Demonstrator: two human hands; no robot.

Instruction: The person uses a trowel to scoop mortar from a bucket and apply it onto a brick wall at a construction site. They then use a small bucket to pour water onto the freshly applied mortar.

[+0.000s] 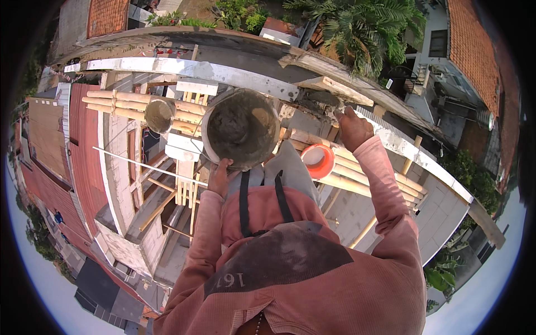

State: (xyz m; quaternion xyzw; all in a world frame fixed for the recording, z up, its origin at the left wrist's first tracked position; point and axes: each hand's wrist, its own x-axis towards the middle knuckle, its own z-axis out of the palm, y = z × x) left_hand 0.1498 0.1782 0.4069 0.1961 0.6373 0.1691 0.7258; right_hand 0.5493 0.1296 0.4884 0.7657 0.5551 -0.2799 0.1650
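Note:
With my left hand (222,174) closed on its rim, a bucket (237,131) of wet grey mortar rests at centre, in front of my legs. My right hand (354,127) is closed on what looks like a trowel handle at the concrete ledge, up and right of the bucket; the blade (322,101) is hard to make out among dark mortar. A pale board (340,86) lies just beyond it. An orange pail (317,169) with a white inside sits on bamboo poles (379,184) below my right hand.
A smaller mortar-stained container (159,115) sits on the left bamboo poles. A long white concrete edge (184,66) crosses in front of me. Scaffolding and open drops (162,190) show below. Tiled roofs (474,61) and a palm tree (357,30) are beyond.

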